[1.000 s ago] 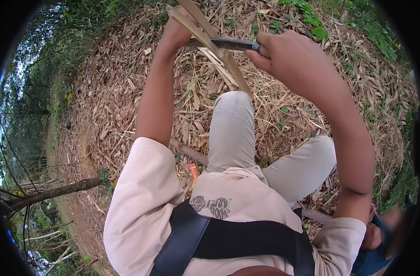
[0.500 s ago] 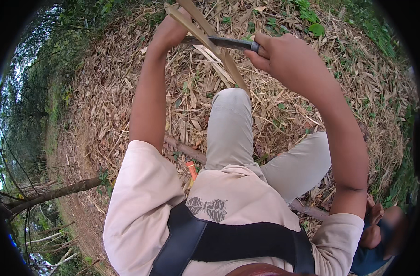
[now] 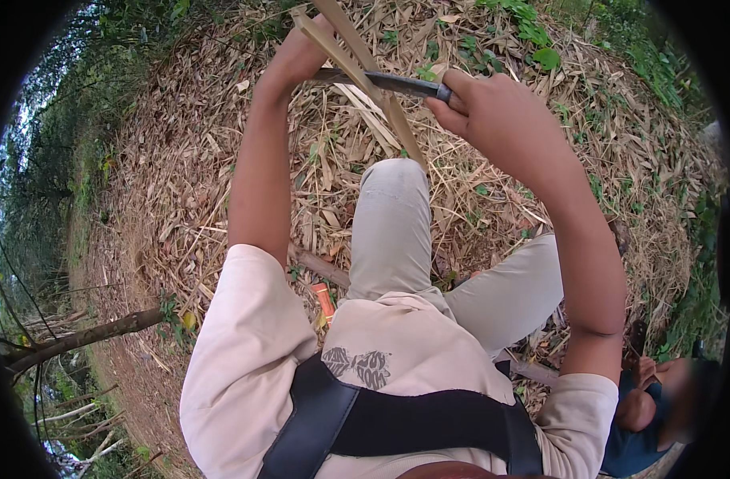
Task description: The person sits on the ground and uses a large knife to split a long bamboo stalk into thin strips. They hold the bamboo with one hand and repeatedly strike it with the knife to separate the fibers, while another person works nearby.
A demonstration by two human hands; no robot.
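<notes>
Leaf litter (image 3: 181, 184) all around, dry and pale, with green growth at the far rim. Sat amid it with one leg in light trousers (image 3: 389, 231) raised toward the work. Wore a black harness strap (image 3: 397, 419) across the chest. Noted a fallen branch (image 3: 85, 335) well off to the left, and another person (image 3: 644, 407) low at the right edge, mostly cut off and blurred.

Gripped the bamboo strips (image 3: 401, 132) near their upper end with the left hand (image 3: 297, 56), fingers closed around them; rested their lower end against the raised knee. Clenched the right hand (image 3: 493, 112) on the handle of a knife (image 3: 405, 83), dark blade laid across the strips and touching them. Judged the step to be shaving or splitting the strips, mid-stroke rather than at either end. For any further stroke: needed a firm hold above the blade, left fingers kept out of the edge's path, and the knee kept steady as a brace.

Could not see the knife handle inside the fist, nor the tops of the strips, cut off at the upper edge. Could not tell how deep the blade sat in the bamboo. Could not identify a small orange thing (image 3: 323, 299) on the ground beside the thigh.
</notes>
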